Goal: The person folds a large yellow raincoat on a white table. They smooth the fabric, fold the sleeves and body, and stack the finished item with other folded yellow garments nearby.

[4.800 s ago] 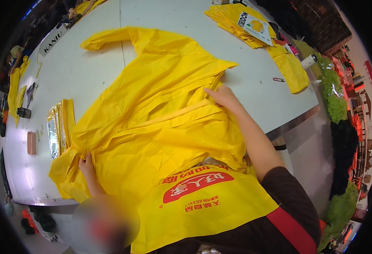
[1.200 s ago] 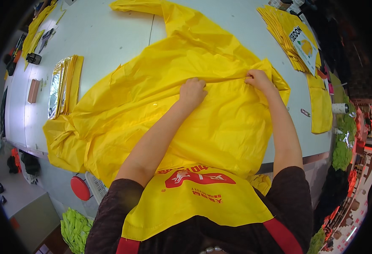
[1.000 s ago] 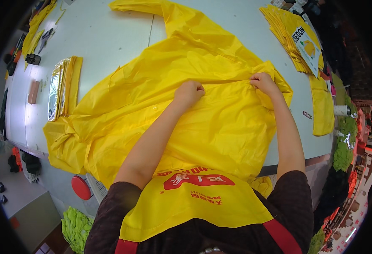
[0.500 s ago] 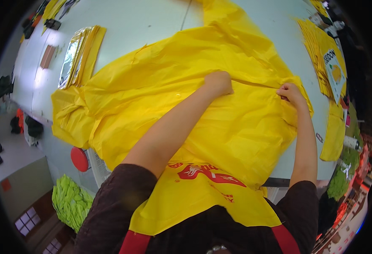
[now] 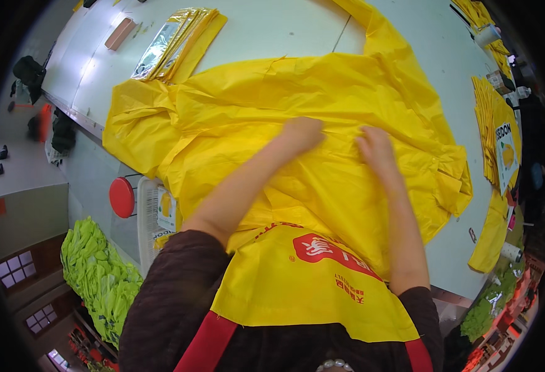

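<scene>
Your grip is too blurred to judge, left hand and right hand over a yellow garment that the table supports.

garment workshop by the look, pale worktable, yellow garment spread over it, clear-wrapped folded pieces stacked at upper left, more folded yellow stock with a printed card at right, lime-green fabric heap lower left, red stool
</scene>
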Action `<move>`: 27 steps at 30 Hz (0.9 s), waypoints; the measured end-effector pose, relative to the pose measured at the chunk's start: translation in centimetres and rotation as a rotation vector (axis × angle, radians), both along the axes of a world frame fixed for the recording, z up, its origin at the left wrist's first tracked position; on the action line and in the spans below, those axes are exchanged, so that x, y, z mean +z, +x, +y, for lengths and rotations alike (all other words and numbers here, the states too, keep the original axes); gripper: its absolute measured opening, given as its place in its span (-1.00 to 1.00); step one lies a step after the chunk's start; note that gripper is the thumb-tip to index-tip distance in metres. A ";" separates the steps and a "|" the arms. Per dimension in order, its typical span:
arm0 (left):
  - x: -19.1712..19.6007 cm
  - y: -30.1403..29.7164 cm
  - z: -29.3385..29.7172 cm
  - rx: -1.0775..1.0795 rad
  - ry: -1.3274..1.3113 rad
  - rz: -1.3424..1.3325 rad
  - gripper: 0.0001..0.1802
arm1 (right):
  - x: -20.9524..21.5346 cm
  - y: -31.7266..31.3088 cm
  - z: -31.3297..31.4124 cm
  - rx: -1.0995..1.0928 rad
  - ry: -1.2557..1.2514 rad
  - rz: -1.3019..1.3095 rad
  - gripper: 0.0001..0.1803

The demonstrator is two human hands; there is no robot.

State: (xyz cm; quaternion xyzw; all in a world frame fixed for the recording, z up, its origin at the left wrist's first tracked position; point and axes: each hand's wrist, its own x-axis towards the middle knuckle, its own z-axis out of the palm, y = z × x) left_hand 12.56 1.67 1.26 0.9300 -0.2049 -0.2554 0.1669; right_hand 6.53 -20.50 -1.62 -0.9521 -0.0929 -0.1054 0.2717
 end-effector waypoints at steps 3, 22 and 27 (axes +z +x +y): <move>1.8 -0.2 10.1 0.045 0.005 -0.113 -0.70 | 0.0 0.4 7.1 0.126 0.049 0.068 -0.73; 1.7 -0.8 18.7 0.213 -0.170 -0.105 -0.74 | -0.5 2.2 9.8 0.055 0.146 0.465 -0.83; 2.0 -0.6 18.7 0.267 -0.199 -0.055 -0.80 | 0.1 2.0 10.0 0.014 0.138 0.517 -0.87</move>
